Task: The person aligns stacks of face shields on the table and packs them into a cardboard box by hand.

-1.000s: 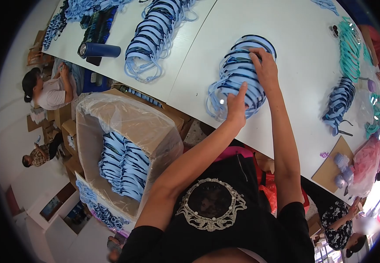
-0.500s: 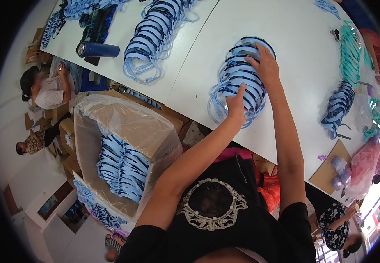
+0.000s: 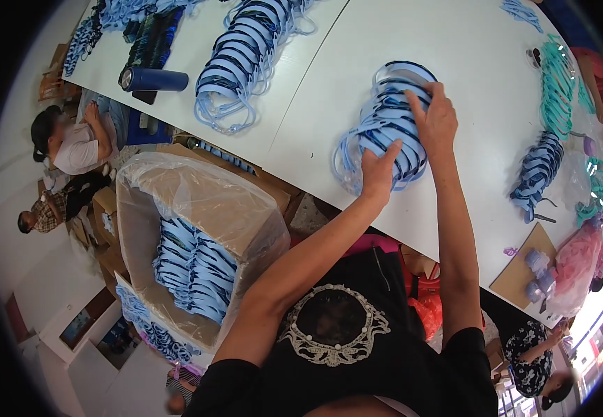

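Note:
A row of overlapping light-blue curved pieces with dark edges and thin straps (image 3: 392,128) lies on the white table (image 3: 315,111). My left hand (image 3: 380,169) grips the near end of this row, its thumb on top and its other fingers hidden below. Farther up, my right hand (image 3: 435,118) is closed round the row's right side, thumb and fingertips on the pieces. Loose straps hang out at the row's left. Another long row of the same pieces (image 3: 235,59) rests to the left of it.
A lined carton (image 3: 201,187) holding blue pieces stands below the table's left edge. A blue bottle (image 3: 154,80) lies near that edge. Green pieces (image 3: 557,90), a blue bundle (image 3: 538,170) and cardboard (image 3: 520,267) are at the right. Several people are around.
My right hand has shifted slightly right and down, its fingers drawing in on the row's side. The row's pieces sit closer together. My left hand has stayed at the near end.

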Motion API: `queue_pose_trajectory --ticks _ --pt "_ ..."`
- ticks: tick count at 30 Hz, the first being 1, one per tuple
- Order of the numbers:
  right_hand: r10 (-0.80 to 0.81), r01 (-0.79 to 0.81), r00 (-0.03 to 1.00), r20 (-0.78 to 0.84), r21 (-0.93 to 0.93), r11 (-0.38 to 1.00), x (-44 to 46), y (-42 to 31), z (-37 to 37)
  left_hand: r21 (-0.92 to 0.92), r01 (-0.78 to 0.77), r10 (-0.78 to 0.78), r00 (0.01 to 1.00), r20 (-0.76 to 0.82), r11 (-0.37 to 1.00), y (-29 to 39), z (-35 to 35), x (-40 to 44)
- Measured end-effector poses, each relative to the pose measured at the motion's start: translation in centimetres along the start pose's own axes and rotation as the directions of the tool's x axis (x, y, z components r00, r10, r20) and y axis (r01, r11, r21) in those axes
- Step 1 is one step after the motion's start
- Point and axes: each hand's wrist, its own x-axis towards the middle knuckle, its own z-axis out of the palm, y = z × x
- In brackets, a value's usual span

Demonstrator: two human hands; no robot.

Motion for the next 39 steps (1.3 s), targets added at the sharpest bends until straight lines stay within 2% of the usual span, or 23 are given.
queue_pose_trajectory --ticks 2,3,6,7,8,9,10,11,12,13,14,16,17,19,20,22,24,26,29,32,34,38,39 --pt "-0.014 0.012 0.998 -0.055 -0.046 0.999 0.5 1.3 1.0 0.099 -0.083 0.082 0.997 0.018 0.992 0.2 0.3 1.6" --pt "0.006 -0.011 0.998 -0.058 -0.09 0.996 0.7 2.0 1.9 0.125 0.01 -0.002 0.998 -0.068 0.992 0.4 0.5 2.5" --pt "-0.048 0.035 0.996 -0.08 -0.156 0.987 1.7 4.2 3.4 0.111 0.038 -0.021 0.988 -0.15 0.993 1.0 0.7 4.2" --pt "-0.048 0.036 0.996 -0.074 -0.161 0.986 2.1 4.3 2.7 0.114 -0.026 0.04 0.992 -0.118 0.993 0.5 0.4 4.5" --pt "-0.055 0.046 0.997 -0.057 -0.149 0.988 2.4 4.1 2.4 0.231 -0.01 0.042 0.99 -0.134 0.973 -1.0 -0.7 5.6" --pt "-0.173 0.151 0.982 -0.078 -0.23 0.961 3.0 4.8 2.1 0.289 -0.207 0.256 0.956 -0.141 0.935 -2.4 -1.2 5.9" --pt "-0.249 0.204 0.96 -0.125 -0.293 0.934 3.9 5.9 2.4 0.359 -0.108 0.163 0.978 -0.127 0.927 -4.0 -2.2 6.8" --pt "-0.288 0.27 0.947 -0.145 -0.134 0.954 4.9 5.9 1.8 0.528 -0.177 0.311 0.934 -0.176 0.831 -5.1 -2.0 6.6" --pt "-0.39 0.372 0.909 -0.147 -0.135 0.918 6.6 6.8 1.9 0.594 -0.237 0.426 0.883 -0.199 0.769 -5.6 -1.8 6.2" --pt "-0.441 0.433 0.89 -0.118 -0.09 0.897 7.8 7.0 1.9 0.523 -0.288 0.424 0.892 -0.16 0.803 -5.1 -1.9 5.0" --pt "-0.469 0.468 0.882 -0.053 -0.037 0.883 9.0 7.8 2.4 0.495 -0.187 0.292 0.946 -0.143 0.848 -4.6 -1.9 4.1" --pt "-0.385 0.358 0.913 0.137 0.183 0.915 10.3 8.8 3.6 0.587 -0.118 0.228 0.967 -0.117 0.801 -3.7 -1.8 3.3" --pt "-0.419 0.387 0.896 0.146 0.204 0.899 10.4 8.4 4.3 0.577 -0.124 0.252 0.956 -0.147 0.807 -3.0 -1.9 3.4" --pt "-0.296 0.154 0.876 0.382 0.358 0.921 9.4 9.6 4.5 0.558 -0.234 0.339 0.936 -0.091 0.796 -3.1 -0.9 3.5" --pt "-0.285 0.149 0.865 0.414 0.33 0.932 8.7 9.9 4.6 0.547 -0.231 0.339 0.935 -0.103 0.805 -3.1 -0.7 3.6" --pt "-0.29 0.162 0.877 0.384 0.333 0.929 7.4 11.9 5.9 0.637 -0.115 0.239 0.964 -0.113 0.762 -2.6 -0.3 4.4" --pt "-0.308 0.174 0.878 0.366 0.355 0.919 4.9 11.3 5.4 0.663 -0.131 0.262 0.96 -0.101 0.737 -3.2 -1.0 5.0" --pt "-0.269 0.14 0.884 0.382 0.333 0.933 2.3 11.5 5.0 0.629 -0.161 0.22 0.975 -0.016 0.76 -3.4 -1.9 5.2" --pt "-0.149 0.002 0.905 0.399 0.347 0.938 -1.9 13.0 5.1 0.642 -0.096 0.171 0.984 -0.056 0.761 -4.1 -3.0 3.4" --pt "-0.061 -0.051 0.947 0.316 0.334 0.941 -7.2 11.1 1.5 0.637 -0.173 0.189 0.981 0.043 0.752 -1.2 -3.8 -1.6" --pt "-0.1 0.008 0.957 0.271 0.321 0.947 -9.7 6.6 -2.8 0.586 -0.258 0.21 0.966 0.15 0.768 1.4 -4.8 -4.8" --pt "-0.157 0.124 0.978 0.137 0.222 0.967 -12.6 -3.1 -11.9 0.535 -0.352 0.28 0.936 0.215 0.768 10.0 -5.3 -13.8" --pt "-0.186 0.168 0.978 0.093 0.176 0.97 -12.8 -4.7 -13.9 0.518 -0.442 0.346 0.897 0.277 0.732 12.4 -5.4 -16.0"
